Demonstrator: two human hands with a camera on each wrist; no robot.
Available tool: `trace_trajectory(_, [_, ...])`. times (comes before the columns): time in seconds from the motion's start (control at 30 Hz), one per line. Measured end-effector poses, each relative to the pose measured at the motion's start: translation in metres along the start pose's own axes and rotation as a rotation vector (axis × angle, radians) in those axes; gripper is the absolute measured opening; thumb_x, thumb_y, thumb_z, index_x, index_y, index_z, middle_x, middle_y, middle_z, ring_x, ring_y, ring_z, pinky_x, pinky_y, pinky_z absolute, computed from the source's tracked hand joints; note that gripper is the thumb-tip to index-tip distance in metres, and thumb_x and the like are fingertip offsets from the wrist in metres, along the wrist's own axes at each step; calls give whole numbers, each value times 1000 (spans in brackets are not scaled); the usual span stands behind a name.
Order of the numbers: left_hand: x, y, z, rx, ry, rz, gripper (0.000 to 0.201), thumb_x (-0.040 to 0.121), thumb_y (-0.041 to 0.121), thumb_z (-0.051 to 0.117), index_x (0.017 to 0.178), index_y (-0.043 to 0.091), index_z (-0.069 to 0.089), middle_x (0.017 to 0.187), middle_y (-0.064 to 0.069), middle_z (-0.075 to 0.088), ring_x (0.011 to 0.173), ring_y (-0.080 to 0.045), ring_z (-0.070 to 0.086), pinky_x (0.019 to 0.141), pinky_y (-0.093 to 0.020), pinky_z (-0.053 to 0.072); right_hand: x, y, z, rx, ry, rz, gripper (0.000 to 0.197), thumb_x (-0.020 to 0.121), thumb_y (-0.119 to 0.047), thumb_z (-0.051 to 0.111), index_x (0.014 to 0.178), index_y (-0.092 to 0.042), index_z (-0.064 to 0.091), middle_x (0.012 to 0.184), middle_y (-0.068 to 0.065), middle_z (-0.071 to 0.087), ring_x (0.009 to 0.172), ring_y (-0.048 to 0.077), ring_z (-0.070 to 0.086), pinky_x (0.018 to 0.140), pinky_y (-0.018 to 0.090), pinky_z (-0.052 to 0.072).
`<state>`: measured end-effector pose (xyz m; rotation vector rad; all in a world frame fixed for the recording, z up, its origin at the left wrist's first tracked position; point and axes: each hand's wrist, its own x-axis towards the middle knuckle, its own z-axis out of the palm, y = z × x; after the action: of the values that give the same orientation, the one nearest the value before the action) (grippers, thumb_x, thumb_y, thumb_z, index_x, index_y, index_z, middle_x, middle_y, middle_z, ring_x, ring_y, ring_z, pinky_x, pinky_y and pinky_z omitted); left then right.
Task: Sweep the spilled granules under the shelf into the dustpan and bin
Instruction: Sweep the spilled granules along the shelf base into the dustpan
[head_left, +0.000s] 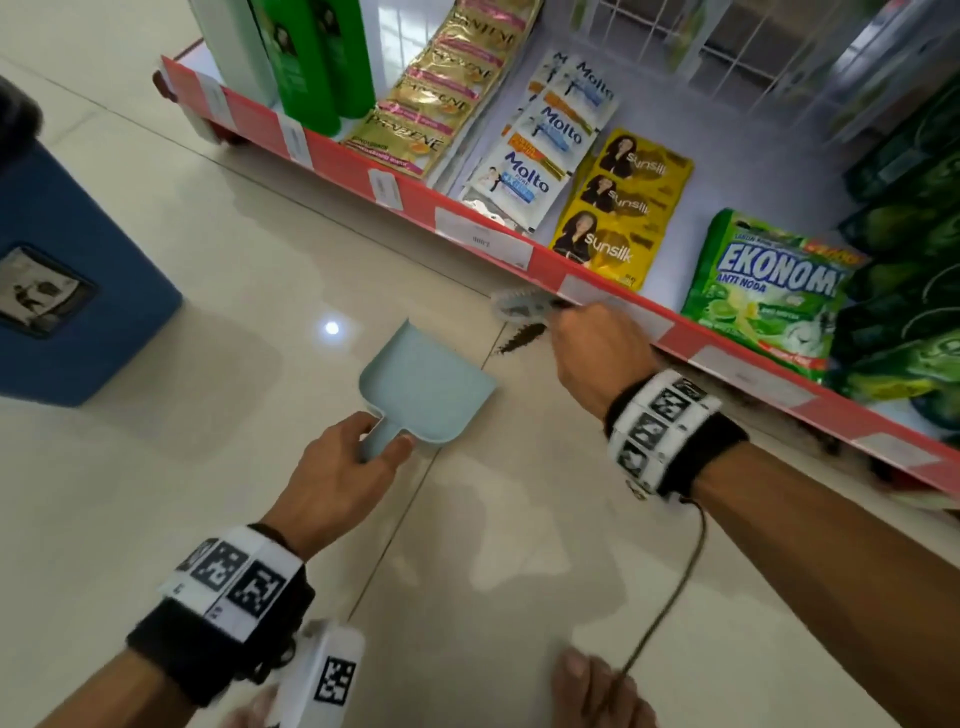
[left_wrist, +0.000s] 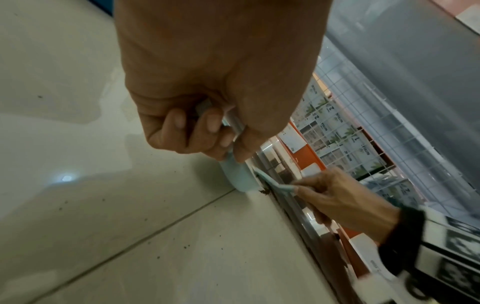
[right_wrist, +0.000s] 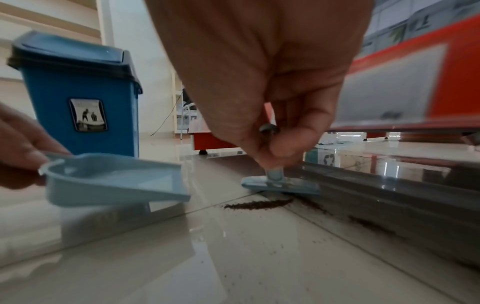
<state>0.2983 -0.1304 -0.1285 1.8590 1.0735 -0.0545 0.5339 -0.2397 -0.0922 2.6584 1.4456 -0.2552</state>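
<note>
My left hand grips the handle of a small pale-blue dustpan, held just above the tiled floor with its mouth toward the shelf. The dustpan looks empty. My right hand pinches the short handle of a small pale-blue brush, whose head sits at the floor by the shelf's front edge. A short line of dark brown granules lies on the tile between brush and dustpan; the granules trail on under the shelf. In the left wrist view the brush shows beside the dustpan.
A blue swing-lid bin stands on the floor to the left; the bin is about a forearm away from the dustpan. The red-edged bottom shelf holds sachets and detergent packs. A cable hangs from my right wrist. Loose grains dot the tiles.
</note>
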Motion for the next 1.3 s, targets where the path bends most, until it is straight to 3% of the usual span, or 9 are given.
trace_trajectory(0.1, [-7, -6, 7, -2, -13, -1, 28, 92, 41, 58, 86, 14, 59, 65, 2, 55, 56, -13, 47, 53, -27, 34, -19, 24, -11, -40, -45, 1, 23, 96, -12, 44, 97, -9, 66, 99, 15, 68, 90, 33, 64, 71, 36, 42])
trace_trajectory(0.2, [-12, -8, 11, 5, -22, 18, 29, 92, 42, 58, 86, 14, 60, 64, 4, 54, 55, -11, 47, 51, -26, 33, -23, 25, -24, 6, 22, -66, 20, 97, -14, 47, 96, -9, 67, 91, 11, 68, 83, 31, 62, 63, 32, 30])
trace_trajectory(0.3, [-12, -8, 11, 9, -25, 17, 29, 92, 43, 58, 82, 16, 57, 61, 5, 52, 53, -10, 45, 50, -25, 33, -7, 1, -29, 119, 150, -155, 25, 101, -19, 45, 110, -12, 68, 84, 11, 67, 76, 30, 61, 61, 34, 44])
trace_trajectory(0.4, [-14, -8, 10, 19, -35, 12, 33, 92, 43, 58, 72, 18, 49, 56, 8, 46, 48, -8, 40, 48, -23, 30, 11, -19, -20, 130, 139, -164, 30, 103, -28, 41, 112, -18, 68, 90, 5, 68, 82, 26, 63, 68, 37, 52])
trace_trajectory(0.67, [-14, -16, 0, -32, -51, -5, 32, 92, 42, 58, 79, 12, 55, 62, 4, 50, 55, -13, 44, 52, -29, 32, -26, 36, -22, -24, -109, -131, 26, 98, -30, 49, 115, -30, 69, 108, 3, 71, 98, 31, 64, 75, 39, 53])
trace_trajectory(0.8, [-10, -15, 1, -71, -64, 2, 30, 93, 40, 59, 80, 14, 55, 62, 4, 49, 55, -14, 44, 53, -29, 33, -36, 52, -42, 83, 37, -89, 27, 96, -35, 55, 120, -37, 69, 100, 7, 75, 87, 33, 65, 67, 38, 49])
trace_trajectory(0.93, [-5, -8, 8, -63, -87, 29, 33, 92, 42, 59, 82, 11, 57, 61, 4, 49, 55, -14, 44, 53, -29, 32, -20, 27, -38, 212, 142, -120, 29, 99, -40, 50, 122, -36, 67, 88, 2, 74, 75, 26, 62, 65, 41, 52])
trace_trajectory(1.13, [-4, -7, 16, -2, -109, 58, 30, 92, 41, 59, 88, 11, 61, 61, 4, 52, 54, -13, 46, 53, -27, 34, -13, 19, -8, -1, 41, -96, 30, 103, -31, 38, 117, -26, 65, 97, 6, 65, 90, 29, 62, 70, 38, 50])
trace_trajectory(1.3, [-7, -17, 13, -6, -108, 40, 30, 92, 41, 59, 83, 12, 59, 56, 9, 47, 49, -8, 42, 51, -24, 32, -51, 57, -16, -2, -42, -63, 29, 99, -27, 46, 120, -28, 66, 109, 6, 72, 98, 33, 65, 77, 40, 53])
